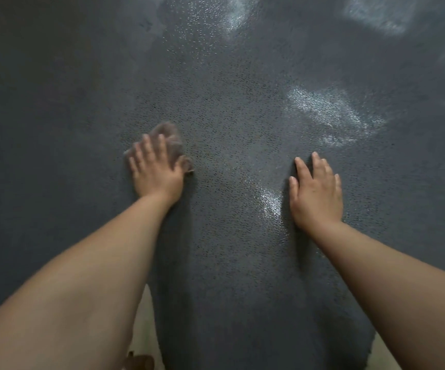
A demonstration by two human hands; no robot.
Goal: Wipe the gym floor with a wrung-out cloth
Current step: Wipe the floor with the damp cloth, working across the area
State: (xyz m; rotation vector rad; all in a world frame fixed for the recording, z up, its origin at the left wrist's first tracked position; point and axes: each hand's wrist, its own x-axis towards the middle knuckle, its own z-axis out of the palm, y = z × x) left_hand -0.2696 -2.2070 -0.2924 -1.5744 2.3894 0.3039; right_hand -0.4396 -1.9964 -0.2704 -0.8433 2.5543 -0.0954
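Note:
The gym floor [232, 124] is dark grey with a pebbled texture and fills nearly the whole view. My left hand [156, 169] lies flat with spread fingers on a small brownish cloth [172, 137], pressing it to the floor left of centre; both are blurred. The cloth shows past my fingertips and by my thumb. My right hand [316, 193] rests flat on the bare floor to the right, fingers straight, holding nothing.
Shiny wet-looking patches reflect light near my right wrist [270, 204], further right [328, 113] and along the top edge. Pale fabric [142, 329] shows at the bottom between my arms. A small brown object [140, 361] sits at the bottom edge.

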